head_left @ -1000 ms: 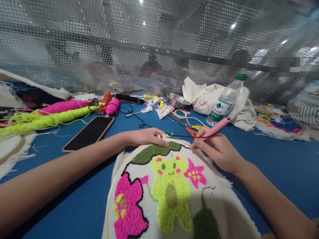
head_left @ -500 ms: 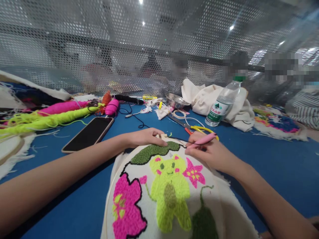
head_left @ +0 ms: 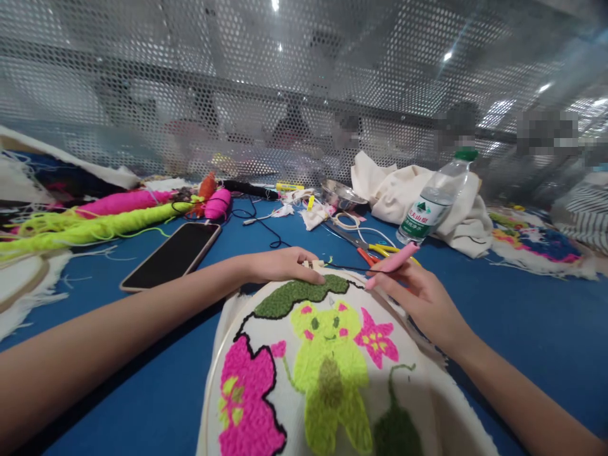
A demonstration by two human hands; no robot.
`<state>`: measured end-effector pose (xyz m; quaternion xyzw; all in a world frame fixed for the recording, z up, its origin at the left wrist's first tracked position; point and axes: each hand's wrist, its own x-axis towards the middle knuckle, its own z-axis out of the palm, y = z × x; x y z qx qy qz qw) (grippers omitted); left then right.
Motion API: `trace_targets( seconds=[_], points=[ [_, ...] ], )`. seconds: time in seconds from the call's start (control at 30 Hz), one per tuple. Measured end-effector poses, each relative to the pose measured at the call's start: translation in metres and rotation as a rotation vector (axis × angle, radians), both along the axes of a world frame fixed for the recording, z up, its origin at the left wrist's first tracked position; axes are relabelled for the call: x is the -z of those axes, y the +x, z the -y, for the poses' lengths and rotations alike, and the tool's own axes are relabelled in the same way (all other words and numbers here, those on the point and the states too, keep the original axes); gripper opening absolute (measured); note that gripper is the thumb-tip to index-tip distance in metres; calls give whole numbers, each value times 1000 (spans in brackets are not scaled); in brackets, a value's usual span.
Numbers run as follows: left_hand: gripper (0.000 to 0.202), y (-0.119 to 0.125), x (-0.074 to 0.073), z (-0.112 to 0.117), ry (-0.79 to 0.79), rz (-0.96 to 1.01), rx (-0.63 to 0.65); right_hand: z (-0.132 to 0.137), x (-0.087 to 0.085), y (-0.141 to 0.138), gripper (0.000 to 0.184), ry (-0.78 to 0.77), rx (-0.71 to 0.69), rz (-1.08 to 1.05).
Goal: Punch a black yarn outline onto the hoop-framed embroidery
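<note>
A round embroidery hoop [head_left: 216, 380] with white cloth rests in front of me, stitched with a yellow-green figure [head_left: 327, 361], pink flowers [head_left: 242, 392] and a dark green patch [head_left: 297, 293]. My left hand [head_left: 280, 265] lies over the hoop's far rim, fingers closed on the edge by the clasp. My right hand [head_left: 415, 294] pinches a pink punch needle [head_left: 393, 263], its tip at the cloth's far right edge. A black thread runs from the needle toward the left hand.
On the blue table lie a dark phone [head_left: 171, 254], neon yellow yarn [head_left: 90, 229], pink yarn [head_left: 216, 204], scissors [head_left: 365, 248], a metal bowl [head_left: 339, 193], a water bottle [head_left: 434, 197], cream cloth [head_left: 403, 187] and another tufted piece [head_left: 536, 244]. A perforated metal screen [head_left: 304, 88] stands behind.
The right hand has lowered the pink punch needle from a steep tilt to nearly flat and shifted slightly along the hoop's far edge. The left hand has stayed on the rim.
</note>
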<state>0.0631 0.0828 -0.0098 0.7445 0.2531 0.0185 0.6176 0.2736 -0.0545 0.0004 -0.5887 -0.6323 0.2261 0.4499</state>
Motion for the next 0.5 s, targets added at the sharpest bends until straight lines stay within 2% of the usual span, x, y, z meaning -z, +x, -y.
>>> trace_targets(
  seconds=[0.13, 0.33, 0.5],
  points=[
    [26, 0, 2, 0, -6, 20, -3, 8, 1, -3, 11, 139, 43, 2],
    [22, 2, 5, -2, 26, 34, -10, 12, 0, -1, 8, 277, 151, 280],
    [28, 1, 5, -2, 74, 22, 2, 13, 0, 2, 9, 334, 193, 313]
  ],
)
